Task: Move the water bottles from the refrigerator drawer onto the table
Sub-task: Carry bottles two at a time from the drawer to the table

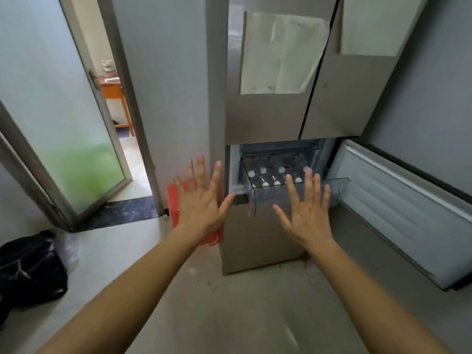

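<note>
The grey refrigerator (268, 118) stands ahead with a lower door (398, 215) swung open to the right. Its clear plastic drawer (258, 198) is pulled partway out. Inside stand several water bottles (277, 172) with white caps, seen from above. My left hand (201, 200) is raised in front of the fridge's left edge, fingers spread and straight, holding nothing. My right hand (309, 208) is raised just before the drawer's front, fingers spread too, also empty. Neither hand touches the drawer or a bottle.
A red plastic object (173, 200) sits on the floor left of the fridge, partly behind my left hand. A dark bag (30, 269) lies at the lower left. A frosted glass door (63, 123) stands open on the left, with an orange table (115, 93) in the room beyond.
</note>
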Action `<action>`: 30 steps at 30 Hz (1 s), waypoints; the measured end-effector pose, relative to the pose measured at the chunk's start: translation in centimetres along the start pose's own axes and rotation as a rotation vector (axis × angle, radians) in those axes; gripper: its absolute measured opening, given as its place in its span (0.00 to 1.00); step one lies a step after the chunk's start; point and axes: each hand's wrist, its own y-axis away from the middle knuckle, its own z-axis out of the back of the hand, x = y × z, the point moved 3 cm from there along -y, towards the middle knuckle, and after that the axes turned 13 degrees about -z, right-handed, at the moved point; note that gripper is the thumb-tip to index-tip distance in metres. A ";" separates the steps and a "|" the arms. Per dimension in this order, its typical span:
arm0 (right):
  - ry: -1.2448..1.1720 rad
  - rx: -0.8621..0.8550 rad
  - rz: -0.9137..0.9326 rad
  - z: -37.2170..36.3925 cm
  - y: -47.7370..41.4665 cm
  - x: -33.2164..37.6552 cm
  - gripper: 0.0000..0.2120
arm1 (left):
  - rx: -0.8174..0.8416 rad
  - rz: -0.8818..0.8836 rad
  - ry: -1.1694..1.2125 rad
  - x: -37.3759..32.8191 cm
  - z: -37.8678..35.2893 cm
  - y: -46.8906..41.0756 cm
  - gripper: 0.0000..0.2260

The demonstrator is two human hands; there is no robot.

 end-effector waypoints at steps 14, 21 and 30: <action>-0.035 0.059 -0.394 -7.9 -12.0 -20.5 0.39 | 0.357 -0.316 0.093 -15.0 -16.1 -20.7 0.36; -0.096 0.304 -0.256 -15.4 -22.1 -24.4 0.39 | 0.480 -0.193 0.045 -17.5 -22.3 -26.9 0.35; -0.066 0.528 0.062 -23.0 -32.5 -23.1 0.32 | 0.606 -0.006 0.113 -18.1 -27.9 -31.0 0.32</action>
